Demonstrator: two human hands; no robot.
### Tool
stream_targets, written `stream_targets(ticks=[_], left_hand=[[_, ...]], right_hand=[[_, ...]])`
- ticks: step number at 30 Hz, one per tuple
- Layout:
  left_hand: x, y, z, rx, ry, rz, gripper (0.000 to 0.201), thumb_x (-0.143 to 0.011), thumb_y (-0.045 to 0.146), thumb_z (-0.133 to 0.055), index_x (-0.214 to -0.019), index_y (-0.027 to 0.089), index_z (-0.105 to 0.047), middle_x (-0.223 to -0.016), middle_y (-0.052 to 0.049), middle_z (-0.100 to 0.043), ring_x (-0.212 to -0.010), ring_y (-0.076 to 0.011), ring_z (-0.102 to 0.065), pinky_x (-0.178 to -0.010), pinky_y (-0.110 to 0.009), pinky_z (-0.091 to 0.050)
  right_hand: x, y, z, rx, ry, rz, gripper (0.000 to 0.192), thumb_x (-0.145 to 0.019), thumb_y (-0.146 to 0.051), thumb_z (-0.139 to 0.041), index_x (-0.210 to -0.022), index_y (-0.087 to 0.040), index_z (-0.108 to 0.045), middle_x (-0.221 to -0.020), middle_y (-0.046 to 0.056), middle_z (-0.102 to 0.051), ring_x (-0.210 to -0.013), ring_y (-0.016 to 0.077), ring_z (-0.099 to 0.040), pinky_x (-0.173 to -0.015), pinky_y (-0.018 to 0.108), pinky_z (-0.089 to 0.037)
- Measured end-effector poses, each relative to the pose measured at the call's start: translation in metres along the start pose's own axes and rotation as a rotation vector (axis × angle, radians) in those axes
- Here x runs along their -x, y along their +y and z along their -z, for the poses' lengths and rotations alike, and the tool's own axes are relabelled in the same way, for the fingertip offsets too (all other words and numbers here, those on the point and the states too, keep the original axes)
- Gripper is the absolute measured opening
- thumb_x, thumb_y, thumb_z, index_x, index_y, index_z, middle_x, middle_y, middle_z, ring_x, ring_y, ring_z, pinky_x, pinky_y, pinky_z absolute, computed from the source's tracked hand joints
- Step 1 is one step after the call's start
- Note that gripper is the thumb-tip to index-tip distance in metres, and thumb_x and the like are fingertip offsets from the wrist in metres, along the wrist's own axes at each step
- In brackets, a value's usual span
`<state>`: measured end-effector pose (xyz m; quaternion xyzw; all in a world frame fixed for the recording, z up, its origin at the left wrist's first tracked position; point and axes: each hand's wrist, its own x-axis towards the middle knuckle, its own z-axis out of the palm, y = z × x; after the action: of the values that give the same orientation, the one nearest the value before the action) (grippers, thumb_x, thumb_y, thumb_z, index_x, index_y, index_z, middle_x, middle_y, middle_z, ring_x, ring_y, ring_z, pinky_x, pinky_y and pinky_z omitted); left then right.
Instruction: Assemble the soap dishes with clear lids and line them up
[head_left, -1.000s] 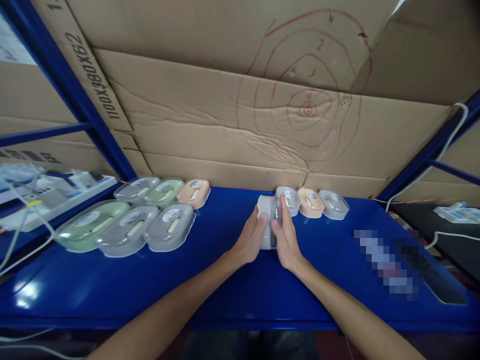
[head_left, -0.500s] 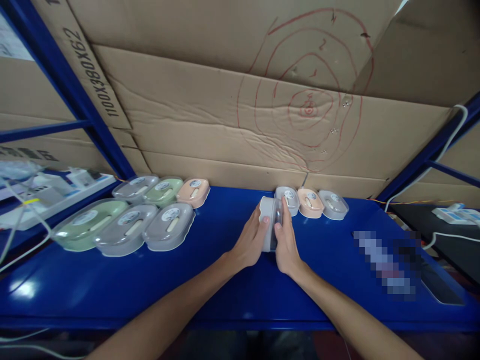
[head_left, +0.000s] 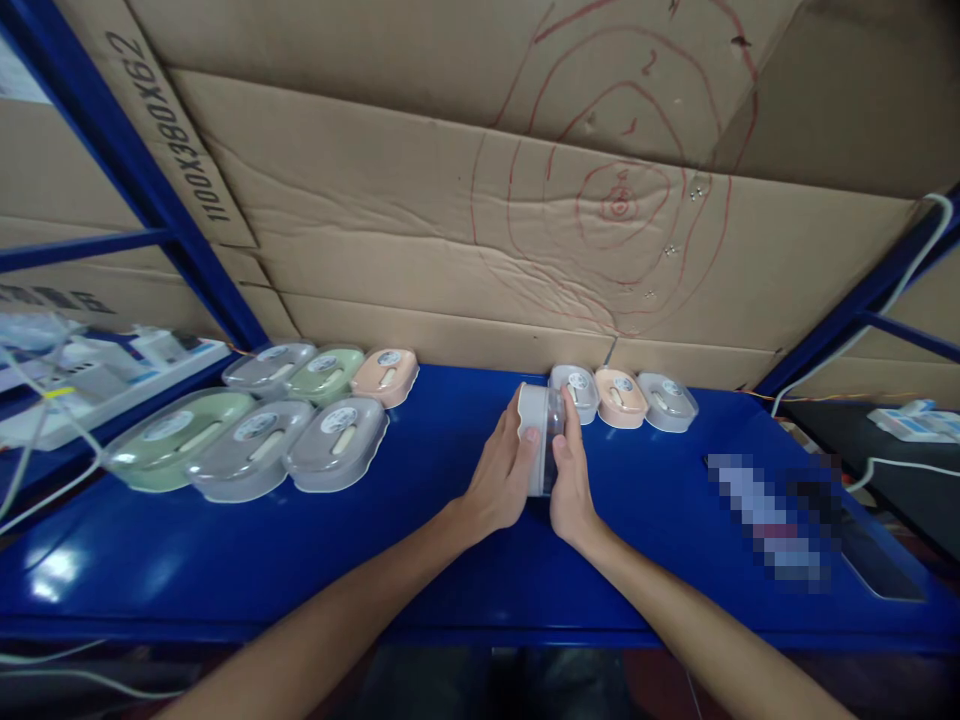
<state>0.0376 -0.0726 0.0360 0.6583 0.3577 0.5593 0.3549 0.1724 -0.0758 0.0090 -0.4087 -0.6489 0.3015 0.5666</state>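
A small white oval box with a clear lid [head_left: 541, 430] stands on its edge at the middle of the blue table [head_left: 450, 560]. My left hand [head_left: 501, 478] presses its white side and my right hand [head_left: 570, 480] presses its lid side, so both hands hold it between them. Just behind it lies a row of three flat small boxes: a white one [head_left: 576, 388], a peach one [head_left: 621, 396] and a grey one [head_left: 667, 401].
On the left lie several larger lidded boxes: green [head_left: 176, 448], grey [head_left: 251, 458], grey [head_left: 337, 452], and behind them grey [head_left: 268, 366], green [head_left: 324, 370] and peach [head_left: 385, 372]. A cardboard wall [head_left: 450, 250] backs the table. A dark flat object [head_left: 877, 570] lies at the right. Cables and white devices [head_left: 82, 375] sit on the far-left shelf.
The view has shifted slightly downward. Both hands stay clamped on the upright small box, which has tilted a little more upright and sits marginally nearer the back row.
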Motion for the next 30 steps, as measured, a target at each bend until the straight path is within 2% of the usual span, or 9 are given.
stream_targets(ticks=[6, 11, 14, 17, 20, 22, 25, 27, 30], left_hand=[[-0.004, -0.001, -0.001, 0.155, -0.002, 0.152, 0.061, -0.107, 0.071, -0.057, -0.145, 0.026, -0.071, -0.151, -0.014, -0.071, -0.143, -0.0384, -0.063, -0.126, -0.053, -0.043], [-0.012, -0.004, -0.003, 0.429, -0.051, 0.287, 0.067, -0.097, 0.069, -0.076, -0.145, 0.024, -0.070, -0.145, -0.014, -0.075, -0.136, -0.0369, -0.069, -0.119, -0.051, -0.050], [-0.017, -0.002, -0.002, 0.514, -0.011, 0.393, 0.073, -0.080, 0.055, -0.097, -0.140, 0.021, -0.071, -0.136, -0.015, -0.079, -0.125, -0.0347, -0.074, -0.110, -0.048, -0.056], [-0.024, -0.003, 0.006, 0.542, 0.069, 0.479, 0.065, -0.072, 0.045, -0.101, -0.125, 0.017, -0.076, -0.117, -0.013, -0.083, -0.106, -0.0304, -0.078, -0.095, -0.041, -0.060], [-0.033, -0.009, 0.020, 0.548, 0.142, 0.513, 0.054, -0.070, 0.043, -0.099, -0.110, 0.015, -0.077, -0.100, -0.010, -0.082, -0.090, -0.0263, -0.077, -0.081, -0.036, -0.059], [-0.038, -0.013, 0.029, 0.531, 0.173, 0.515, 0.051, -0.070, 0.043, -0.098, -0.107, 0.015, -0.077, -0.096, -0.008, -0.081, -0.085, -0.0243, -0.075, -0.076, -0.033, -0.057], [-0.044, -0.018, 0.038, 0.519, 0.146, 0.535, 0.050, -0.071, 0.046, -0.098, -0.104, 0.015, -0.078, -0.093, -0.008, -0.081, -0.084, -0.0235, -0.075, -0.075, -0.032, -0.056], [-0.045, -0.019, 0.040, 0.515, 0.102, 0.547, 0.053, -0.073, 0.048, -0.099, -0.107, 0.014, -0.077, -0.096, -0.010, -0.081, -0.085, -0.0237, -0.075, -0.077, -0.033, -0.057], [-0.044, -0.019, 0.040, 0.505, 0.049, 0.535, 0.059, -0.075, 0.049, -0.101, -0.117, 0.015, -0.075, -0.107, -0.012, -0.082, -0.091, -0.0231, -0.076, -0.081, -0.033, -0.058]], right_hand=[[-0.007, 0.006, 0.003, 0.013, 0.004, -0.025, 0.072, -0.116, -0.064, -0.033, -0.182, -0.041, -0.014, -0.190, -0.002, -0.018, -0.177, 0.0266, -0.013, -0.143, 0.063, -0.014], [-0.021, 0.006, 0.009, -0.044, 0.015, -0.026, 0.068, -0.114, -0.063, -0.042, -0.178, -0.042, -0.032, -0.188, -0.002, -0.028, -0.176, 0.0277, -0.020, -0.143, 0.061, -0.015], [-0.026, 0.007, 0.008, -0.080, 0.034, -0.030, 0.075, -0.108, -0.066, -0.057, -0.176, -0.040, -0.038, -0.184, 0.003, -0.037, -0.172, 0.0315, -0.032, -0.140, 0.062, -0.027], [-0.029, 0.014, 0.005, -0.199, 0.092, -0.128, 0.086, -0.098, -0.068, -0.069, -0.172, -0.033, -0.043, -0.168, 0.012, -0.059, -0.156, 0.0352, -0.055, -0.130, 0.062, -0.044], [-0.032, 0.019, 0.004, -0.303, 0.148, -0.302, 0.084, -0.087, -0.071, -0.080, -0.155, -0.026, -0.062, -0.138, 0.013, -0.077, -0.132, 0.0350, -0.071, -0.117, 0.057, -0.056], [-0.033, 0.018, 0.005, -0.390, 0.089, -0.401, 0.069, -0.082, -0.070, -0.085, -0.132, -0.023, -0.074, -0.120, 0.010, -0.082, -0.117, 0.0329, -0.077, -0.106, 0.052, -0.062], [-0.034, 0.012, 0.007, -0.487, -0.045, -0.467, 0.054, -0.081, -0.071, -0.088, -0.100, -0.022, -0.076, -0.098, 0.007, -0.082, -0.097, 0.0278, -0.078, -0.088, 0.044, -0.066], [-0.036, 0.009, 0.009, -0.493, -0.053, -0.466, 0.054, -0.078, -0.071, -0.090, -0.093, -0.022, -0.075, -0.091, 0.006, -0.080, -0.088, 0.0252, -0.077, -0.082, 0.040, -0.064], [-0.038, 0.010, 0.012, -0.450, 0.010, -0.416, 0.056, -0.077, -0.070, -0.092, -0.099, -0.022, -0.075, -0.092, 0.006, -0.081, -0.088, 0.0254, -0.077, -0.081, 0.040, -0.064]])
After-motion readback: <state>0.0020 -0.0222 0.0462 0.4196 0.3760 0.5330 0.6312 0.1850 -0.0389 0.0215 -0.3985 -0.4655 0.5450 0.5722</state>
